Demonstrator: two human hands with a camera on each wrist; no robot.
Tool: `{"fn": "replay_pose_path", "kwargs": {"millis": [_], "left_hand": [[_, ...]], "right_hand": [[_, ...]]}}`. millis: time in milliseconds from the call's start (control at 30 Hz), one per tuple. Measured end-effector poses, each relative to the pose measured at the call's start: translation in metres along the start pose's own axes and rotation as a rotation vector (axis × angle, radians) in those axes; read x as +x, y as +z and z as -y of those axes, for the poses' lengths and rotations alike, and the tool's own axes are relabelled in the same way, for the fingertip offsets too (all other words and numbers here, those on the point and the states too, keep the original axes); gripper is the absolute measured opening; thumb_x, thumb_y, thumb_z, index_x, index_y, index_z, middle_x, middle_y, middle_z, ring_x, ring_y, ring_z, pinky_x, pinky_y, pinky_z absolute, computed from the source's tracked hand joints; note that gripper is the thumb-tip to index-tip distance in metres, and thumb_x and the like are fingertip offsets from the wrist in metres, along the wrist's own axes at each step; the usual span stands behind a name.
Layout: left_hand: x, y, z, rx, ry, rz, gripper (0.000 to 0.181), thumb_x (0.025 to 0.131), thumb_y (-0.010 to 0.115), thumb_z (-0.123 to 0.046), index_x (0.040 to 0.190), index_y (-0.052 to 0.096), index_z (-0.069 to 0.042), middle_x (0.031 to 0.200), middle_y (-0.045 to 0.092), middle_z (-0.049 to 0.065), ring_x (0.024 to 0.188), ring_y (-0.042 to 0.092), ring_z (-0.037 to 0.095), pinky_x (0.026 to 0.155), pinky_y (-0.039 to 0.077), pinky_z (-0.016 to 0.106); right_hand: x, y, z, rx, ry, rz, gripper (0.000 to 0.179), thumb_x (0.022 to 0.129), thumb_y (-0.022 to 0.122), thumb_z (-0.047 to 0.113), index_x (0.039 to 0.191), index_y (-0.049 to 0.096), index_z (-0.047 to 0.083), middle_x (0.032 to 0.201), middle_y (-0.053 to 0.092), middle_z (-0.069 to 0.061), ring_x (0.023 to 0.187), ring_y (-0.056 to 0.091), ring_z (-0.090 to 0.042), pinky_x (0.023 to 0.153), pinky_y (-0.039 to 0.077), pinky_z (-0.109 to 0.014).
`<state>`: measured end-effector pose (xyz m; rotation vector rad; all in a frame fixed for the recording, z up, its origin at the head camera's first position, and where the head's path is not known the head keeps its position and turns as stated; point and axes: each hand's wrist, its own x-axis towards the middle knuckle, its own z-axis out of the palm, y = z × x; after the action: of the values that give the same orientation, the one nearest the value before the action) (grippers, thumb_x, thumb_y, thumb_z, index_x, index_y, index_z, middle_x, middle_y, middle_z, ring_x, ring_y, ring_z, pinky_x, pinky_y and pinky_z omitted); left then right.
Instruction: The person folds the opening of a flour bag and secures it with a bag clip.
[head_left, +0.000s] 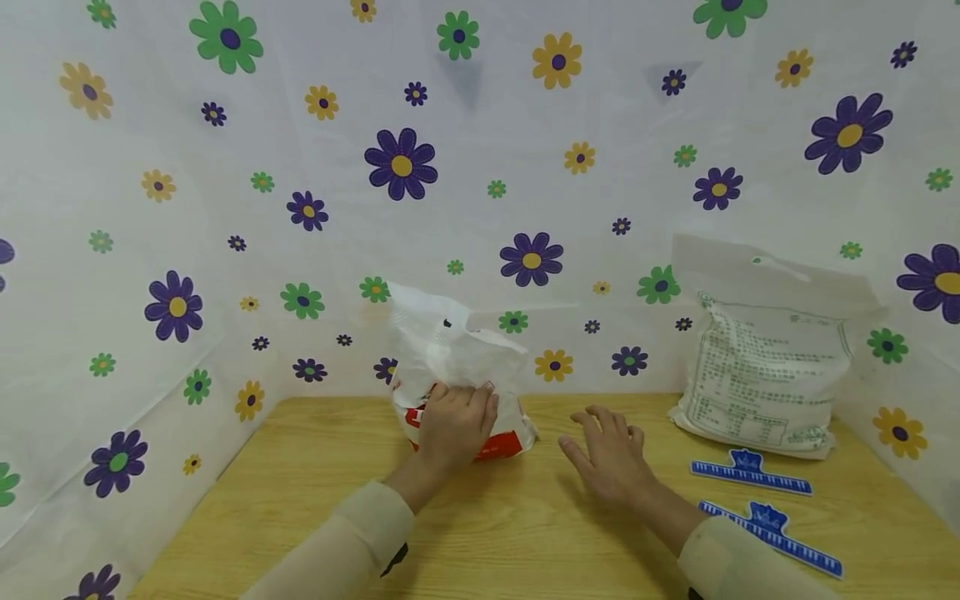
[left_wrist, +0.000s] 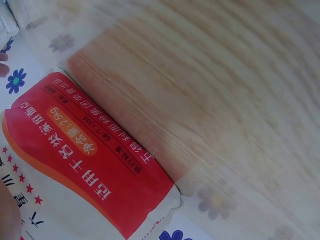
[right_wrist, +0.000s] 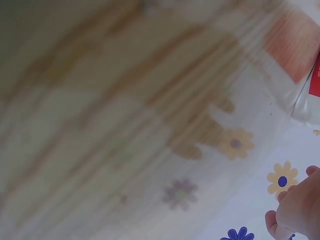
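Observation:
A white and red flour bag (head_left: 498, 446) stands at the back of the wooden table, its loose white top (head_left: 431, 325) rising and tilting left. My left hand (head_left: 459, 421) grips the front of this bag, fingers bent over its upper part. In the left wrist view, the bag's red printed panel (left_wrist: 95, 150) shows a 2.5kg marking, with only a bit of the hand at the left edge. To the right of the bag, my right hand (head_left: 611, 458) is held above the table with spread, slightly bent fingers and nothing in it.
A second white bag with green print (head_left: 765, 375) stands at the back right. Before it lie two blue piano-key clips, one farther back (head_left: 750, 475) and one nearer (head_left: 772, 533). Flower-patterned sheeting (head_left: 465, 225) encloses the wooden table (head_left: 300, 483) at back and sides.

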<state>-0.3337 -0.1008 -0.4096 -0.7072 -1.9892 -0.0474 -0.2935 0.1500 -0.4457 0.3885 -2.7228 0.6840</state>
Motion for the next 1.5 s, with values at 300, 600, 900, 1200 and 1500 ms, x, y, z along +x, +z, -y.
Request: {"fn": "replay_pose_path", "kwargs": {"millis": [300, 600, 900, 1200, 1500], "left_hand": [[0.000, -0.003, -0.010, -0.014, 0.007, 0.007, 0.050, 0.108, 0.034, -0.034, 0.102, 0.075, -0.008, 0.089, 0.078, 0.006, 0.074, 0.072, 0.024, 0.066, 0.044, 0.033], [0.001, -0.004, -0.020, -0.008, 0.018, -0.007, 0.055, 0.109, 0.027, -0.035, 0.101, 0.075, -0.009, 0.086, 0.077, 0.005, 0.073, 0.072, 0.023, 0.066, 0.044, 0.034], [0.003, -0.005, -0.027, -0.004, 0.032, -0.012, 0.054, 0.109, 0.028, -0.035, 0.102, 0.076, -0.010, 0.086, 0.077, 0.004, 0.074, 0.072, 0.022, 0.067, 0.044, 0.033], [0.006, -0.010, -0.035, -0.013, 0.035, 0.009, 0.052, 0.108, 0.031, -0.034, 0.102, 0.076, -0.010, 0.089, 0.078, 0.004, 0.076, 0.073, 0.021, 0.068, 0.045, 0.032], [0.004, -0.015, -0.045, -0.027, 0.028, -0.014, 0.053, 0.108, 0.029, -0.035, 0.100, 0.076, -0.012, 0.087, 0.077, 0.003, 0.075, 0.071, 0.020, 0.068, 0.045, 0.031]], "right_hand": [[0.000, 0.003, 0.004, -0.003, 0.001, 0.027, 0.050, 0.104, 0.046, 0.046, 0.138, 0.053, 0.010, 0.146, 0.045, -0.019, 0.135, 0.038, -0.040, 0.101, 0.026, -0.066], [0.001, 0.005, 0.011, -0.010, 0.008, 0.029, 0.047, 0.103, 0.050, 0.042, 0.137, 0.054, 0.009, 0.145, 0.046, -0.019, 0.134, 0.039, -0.040, 0.102, 0.027, -0.065], [0.004, 0.009, 0.014, -0.031, -0.002, 0.041, 0.045, 0.105, 0.047, 0.040, 0.137, 0.054, 0.009, 0.145, 0.046, -0.017, 0.134, 0.040, -0.039, 0.101, 0.029, -0.063], [0.007, 0.011, 0.019, -0.069, -0.034, 0.038, 0.036, 0.106, 0.045, 0.029, 0.134, 0.057, 0.009, 0.144, 0.048, -0.014, 0.133, 0.043, -0.038, 0.101, 0.031, -0.062], [0.006, 0.010, 0.017, -0.308, -0.148, 0.080, 0.019, 0.101, 0.054, 0.017, 0.115, 0.061, 0.007, 0.123, 0.063, -0.009, 0.118, 0.053, -0.029, 0.102, 0.032, -0.058]]}}
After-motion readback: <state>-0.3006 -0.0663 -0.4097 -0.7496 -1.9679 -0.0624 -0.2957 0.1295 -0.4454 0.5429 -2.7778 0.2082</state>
